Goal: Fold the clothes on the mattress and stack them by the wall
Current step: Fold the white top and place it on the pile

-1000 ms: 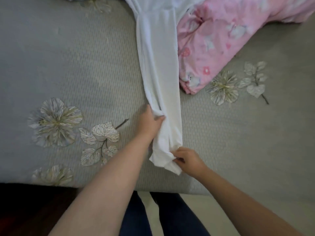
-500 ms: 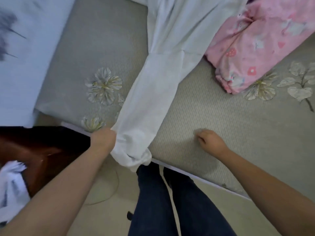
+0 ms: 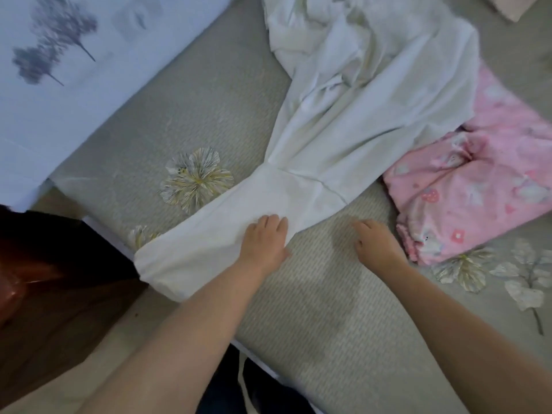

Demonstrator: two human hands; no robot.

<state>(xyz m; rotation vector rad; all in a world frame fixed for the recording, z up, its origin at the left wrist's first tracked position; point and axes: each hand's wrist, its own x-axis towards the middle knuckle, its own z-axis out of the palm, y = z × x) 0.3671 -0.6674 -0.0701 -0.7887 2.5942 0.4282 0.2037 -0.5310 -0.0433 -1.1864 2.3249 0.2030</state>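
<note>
Since the earlier frame, the left hand (image 3: 264, 242) has shifted from the cuff end of the white sleeve to its middle, and the right hand (image 3: 378, 245) has stayed on bare mattress, while the view has swung to show more of the wall. In the head view, a white garment (image 3: 367, 115) lies spread across the upper centre of the frame on a grey flower-patterned mattress (image 3: 313, 309). Its sleeve (image 3: 221, 234) runs diagonally from the frame's centre down to the lower left, and the cuff end hangs just past the mattress edge. The left hand lies flat on the sleeve's lower right edge, fingers extended and pressing the cloth, not gripping it. The right hand rests on the mattress just right of the sleeve, fingers loosely curled, holding nothing and not touching the white cloth. A pink printed garment (image 3: 478, 186) lies crumpled at centre right, near the right hand. A pale wall (image 3: 74, 94) with a tree print fills the upper left. The sleeve's long axis points away from the left hand towards the lower left, so the left hand is better placed to fold it inward over the garment's body.
</note>
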